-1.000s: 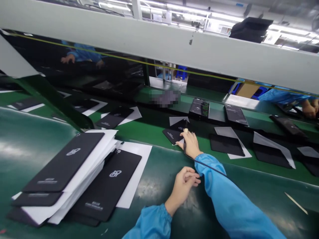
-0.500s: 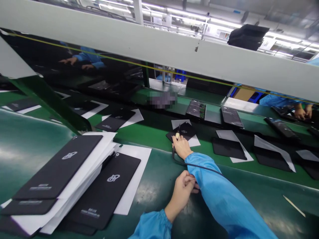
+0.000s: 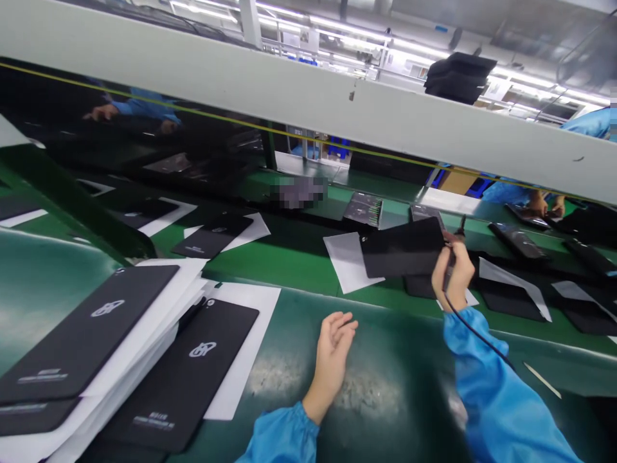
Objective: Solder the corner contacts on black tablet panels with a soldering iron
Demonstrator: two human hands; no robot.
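My right hand (image 3: 453, 273) is closed on the edge of a flat black back cover (image 3: 402, 247), which it holds tilted above the green belt. The same hand also keeps a slim corded tool (image 3: 461, 226), its dark tip pointing up and its black cord (image 3: 477, 334) running back over the sleeve. Much of the tool is hidden by the fingers. A white sheet (image 3: 354, 262) shows on the belt behind and left of the lifted cover. My left hand (image 3: 333, 337) is over the green bench, fingers loosely stretched and holding nothing.
Stacked black covers with logos (image 3: 103, 308) and white sheets (image 3: 255, 321) lie at the left. More covers ride the belt (image 3: 284, 257). A green post (image 3: 72, 199) and white beam (image 3: 308, 96) cross ahead. A thin stick (image 3: 542, 379) lies right. A co-worker's hands (image 3: 547, 204) work beyond.
My right hand has lifted the black cover off its white sheet and carried it right. My left hand has come away from the right sleeve and its fingers have loosened.
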